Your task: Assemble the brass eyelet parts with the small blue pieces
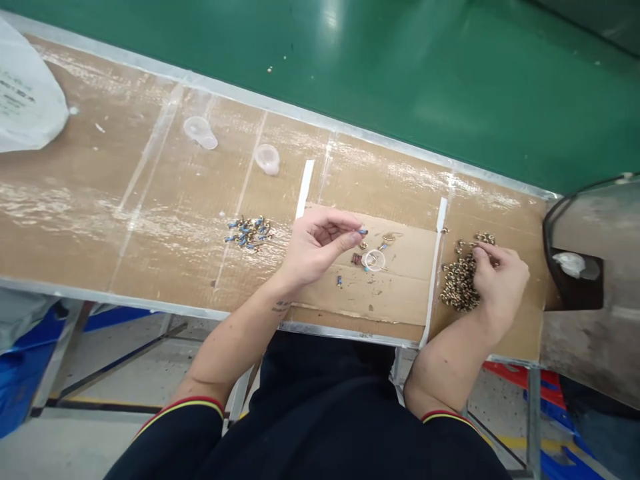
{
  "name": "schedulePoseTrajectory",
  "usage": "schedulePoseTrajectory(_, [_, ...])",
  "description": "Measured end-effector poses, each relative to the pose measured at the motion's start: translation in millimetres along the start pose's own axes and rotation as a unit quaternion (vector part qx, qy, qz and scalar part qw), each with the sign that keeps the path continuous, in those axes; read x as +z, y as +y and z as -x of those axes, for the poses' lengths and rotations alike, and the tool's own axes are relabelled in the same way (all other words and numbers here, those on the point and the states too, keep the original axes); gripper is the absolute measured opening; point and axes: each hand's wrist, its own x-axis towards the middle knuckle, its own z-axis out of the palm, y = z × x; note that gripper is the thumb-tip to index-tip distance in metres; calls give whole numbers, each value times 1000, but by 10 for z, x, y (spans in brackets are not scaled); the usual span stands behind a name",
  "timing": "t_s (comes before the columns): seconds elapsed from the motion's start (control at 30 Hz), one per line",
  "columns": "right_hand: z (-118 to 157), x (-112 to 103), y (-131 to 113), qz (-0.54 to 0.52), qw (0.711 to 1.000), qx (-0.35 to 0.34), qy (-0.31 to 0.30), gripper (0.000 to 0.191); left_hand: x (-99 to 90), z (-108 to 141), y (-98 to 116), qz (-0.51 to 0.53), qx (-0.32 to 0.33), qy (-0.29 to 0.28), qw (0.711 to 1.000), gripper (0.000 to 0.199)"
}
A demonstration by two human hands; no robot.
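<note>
My left hand (320, 248) hovers over a cardboard sheet (405, 293) and pinches a small blue piece with a dark end (363, 232) between thumb and fingertips. On that sheet lie a small clear round cup (375, 260), a few dark reddish bits (356, 259), another blue piece (339, 281) and a brass-and-blue part (384, 246). At the right, my right hand (500, 280) has thumb and fingers closed at the edge of a heap of small brass-coloured parts (459, 283). Whatever is in those fingertips is too small to make out.
Left of the sheet lies a cluster of brass parts with blue pieces (249, 233). Two clear plastic cups (267, 159) lie farther back. White strips (434, 273) flank the sheet. A white bag (30, 93) sits far left; a metal-sided box (590, 320) stands right.
</note>
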Motion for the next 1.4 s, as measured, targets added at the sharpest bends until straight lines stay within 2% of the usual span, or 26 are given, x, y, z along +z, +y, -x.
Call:
schedulePoseTrajectory(0.17, [52,-8,-235,29,995,89,-32,31,26,9,-113,-38,-26,-22,999,35])
schedulePoseTrajectory(0.27, [48,-11,-301,14,991,134,-21,36,31,14,-192,-49,-32,-34,998,35])
schedulePoseTrajectory(0.33, [34,-15,-310,-8,990,140,-5,40,35,19,-223,-54,-32,-35,997,35])
schedulePoseTrajectory(0.4, [23,-16,-340,-46,990,129,17,35,48,24,-229,-57,-33,-31,997,36])
schedulePoseTrajectory(0.47, [28,-6,-445,-109,988,101,44,22,75,34,-211,-48,-34,-26,998,35])
schedulePoseTrajectory(0.57, [96,46,-778,-251,966,29,60,12,142,62,-169,-18,-37,-31,999,31])
schedulePoseTrajectory(0.7, [280,155,-1317,-430,899,-72,-40,7,229,103,-143,3,-34,-56,998,28])
schedulePoseTrajectory(0.8, [406,209,-1557,-468,871,-117,-87,7,259,122,-145,15,-24,-76,997,24])
schedulePoseTrajectory(0.87, [462,229,-1628,-471,868,-120,-100,9,264,131,-149,21,-16,-88,996,23])
schedulePoseTrajectory(1.07, [534,262,-1687,-506,852,-71,-114,17,256,156,-171,11,-2,-92,996,19])
schedulePoseTrajectory(1.27, [531,285,-1688,-515,841,-106,-128,7,258,151,-182,5,12,-106,994,16])
schedulePoseTrajectory(1.4, [519,280,-1687,-505,844,-126,-133,11,259,149,-178,5,25,-104,994,13])
